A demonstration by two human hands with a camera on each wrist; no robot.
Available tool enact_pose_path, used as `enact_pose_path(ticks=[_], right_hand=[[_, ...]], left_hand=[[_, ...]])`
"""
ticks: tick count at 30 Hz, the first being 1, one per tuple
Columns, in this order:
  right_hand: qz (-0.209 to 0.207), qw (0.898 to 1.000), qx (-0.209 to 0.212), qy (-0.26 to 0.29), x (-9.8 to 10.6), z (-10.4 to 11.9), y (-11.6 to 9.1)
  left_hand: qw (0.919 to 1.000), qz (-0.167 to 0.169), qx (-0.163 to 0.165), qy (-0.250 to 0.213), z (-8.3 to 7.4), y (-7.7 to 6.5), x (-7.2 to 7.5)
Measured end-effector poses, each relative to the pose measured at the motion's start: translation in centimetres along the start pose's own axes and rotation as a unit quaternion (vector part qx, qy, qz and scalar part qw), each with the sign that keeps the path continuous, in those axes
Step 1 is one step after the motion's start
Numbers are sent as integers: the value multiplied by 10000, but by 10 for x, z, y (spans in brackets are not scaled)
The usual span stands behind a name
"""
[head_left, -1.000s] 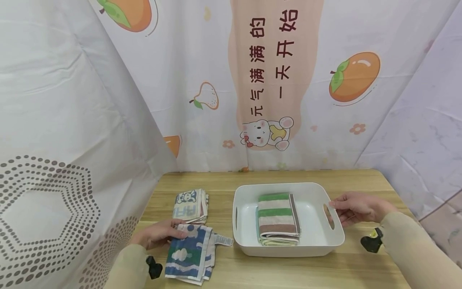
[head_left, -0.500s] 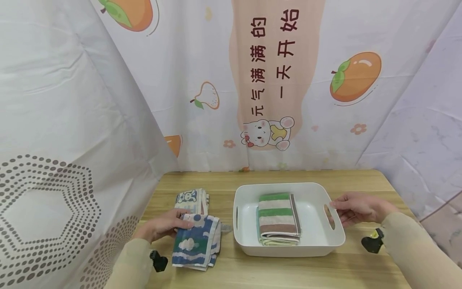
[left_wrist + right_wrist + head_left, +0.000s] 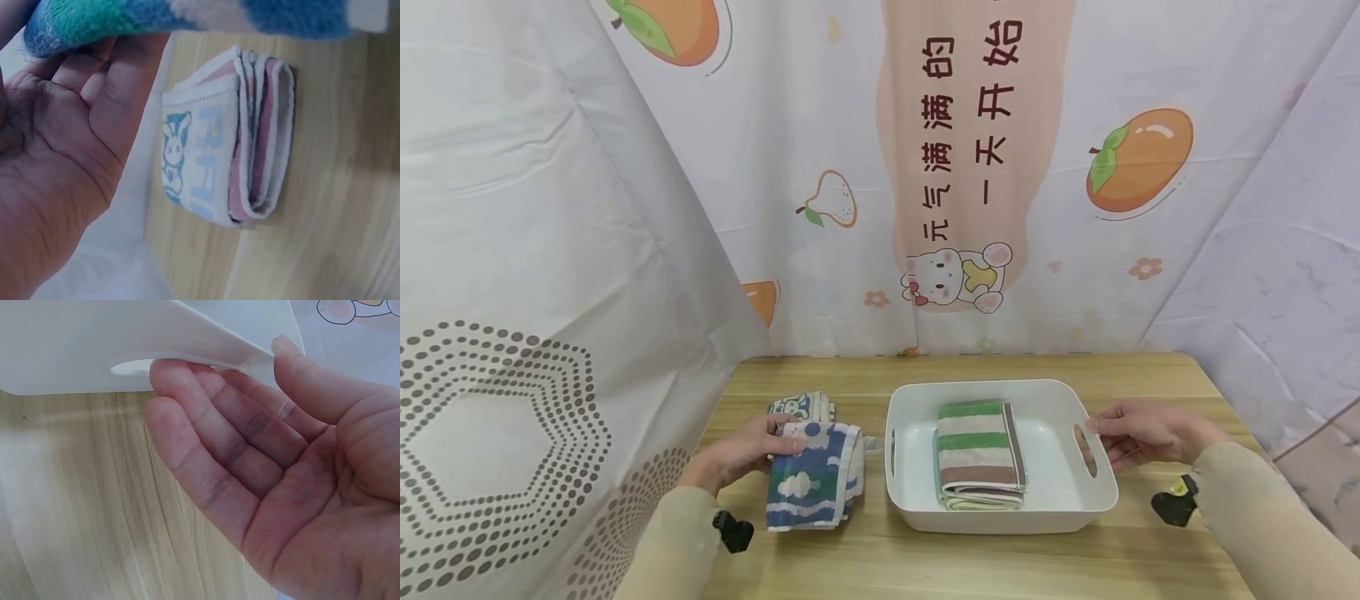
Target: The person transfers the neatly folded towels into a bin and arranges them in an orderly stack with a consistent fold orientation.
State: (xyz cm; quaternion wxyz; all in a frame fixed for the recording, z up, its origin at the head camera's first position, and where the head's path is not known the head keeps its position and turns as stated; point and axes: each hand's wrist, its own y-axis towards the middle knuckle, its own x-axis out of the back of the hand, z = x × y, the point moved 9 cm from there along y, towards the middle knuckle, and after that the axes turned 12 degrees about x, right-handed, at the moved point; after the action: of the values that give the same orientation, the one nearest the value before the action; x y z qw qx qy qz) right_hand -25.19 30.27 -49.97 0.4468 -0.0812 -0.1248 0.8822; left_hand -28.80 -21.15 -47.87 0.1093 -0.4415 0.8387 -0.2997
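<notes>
My left hand (image 3: 748,448) pinches a folded blue, green and white towel (image 3: 811,492) by its left edge, thumb on top. In the left wrist view the blue towel (image 3: 206,15) hangs above a second folded towel (image 3: 203,150), cream with a rabbit print and pink inner layers, lying on the table. My right hand (image 3: 1146,432) holds the right handle end of a white plastic basket (image 3: 1060,521); in the right wrist view its thumb is at the rim and fingertips reach the handle slot (image 3: 132,367). Inside the basket lies a folded green, white and brown striped towel (image 3: 977,446).
The wooden table (image 3: 985,567) runs back to a printed curtain (image 3: 835,275). White cloth (image 3: 550,208) hangs along the left side. A pale yellow folded layer (image 3: 981,503) shows beneath the striped towel.
My left hand has carried the blue towel away from me and slightly right, so it covers more of the rabbit-print towel. The right hand and basket stay in place.
</notes>
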Motion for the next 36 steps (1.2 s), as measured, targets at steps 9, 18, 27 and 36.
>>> enact_pose_path(ticks=[9, 18, 27, 36], right_hand=[[86, 9999, 85, 113, -4, 2, -1], [93, 9998, 99, 134, -4, 1, -2], [5, 10000, 70, 67, 0, -1, 0], [-89, 9999, 27, -43, 2, -1, 0]], left_hand=[[9995, -41, -247, -203, -20, -2, -3], [9978, -10, -548, -372, -38, -4, -7], [9942, -27, -797, -717, -57, -5, -8], [9924, -55, -895, -838, -73, -6, -12]])
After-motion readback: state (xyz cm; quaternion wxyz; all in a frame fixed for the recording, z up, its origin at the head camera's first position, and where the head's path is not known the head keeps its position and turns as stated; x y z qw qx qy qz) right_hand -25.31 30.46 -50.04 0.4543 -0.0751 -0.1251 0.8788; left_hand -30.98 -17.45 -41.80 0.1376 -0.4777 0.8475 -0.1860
